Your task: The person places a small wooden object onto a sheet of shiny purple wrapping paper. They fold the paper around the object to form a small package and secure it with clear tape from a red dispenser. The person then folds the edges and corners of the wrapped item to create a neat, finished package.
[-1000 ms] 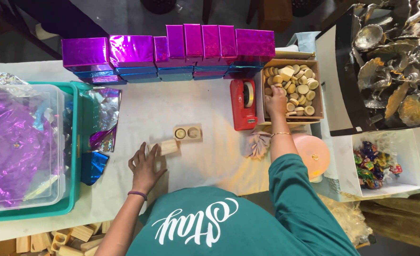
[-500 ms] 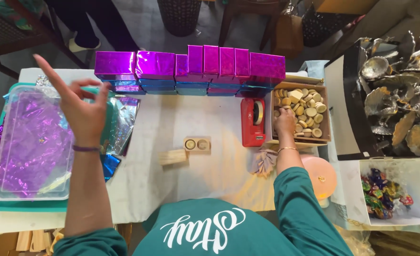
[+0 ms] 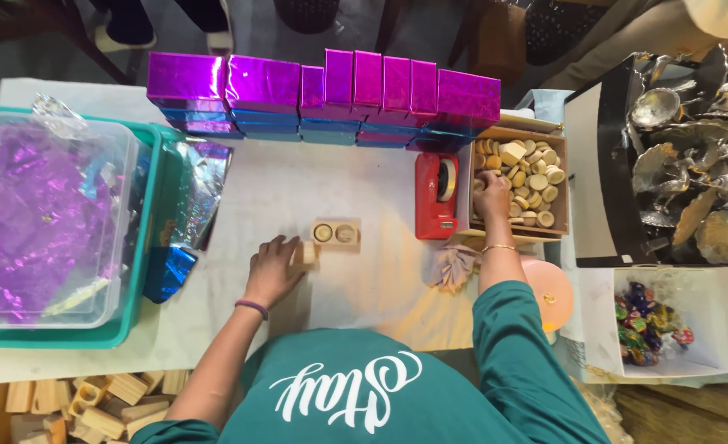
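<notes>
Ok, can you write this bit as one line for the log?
left hand: on small wooden block | right hand: in box of wooden discs | two-hole wooden holder: on table, untouched

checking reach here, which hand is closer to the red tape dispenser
Right. The right hand is in the cardboard box of wooden discs, just right of the red tape dispenser. The left hand rests on a small wooden block, well to its left.

- Small wooden block (image 3: 307, 252): pale, plain, lying flat on the white cloth, touching the fingertips of the left hand (image 3: 271, 270), which is resting palm down.
- Round wooden discs (image 3: 528, 182): pale tan, lying loose and heaped in the cardboard box (image 3: 563, 181), under and just beyond the fingers of the right hand (image 3: 493, 196), which is reaching in among them.
</notes>
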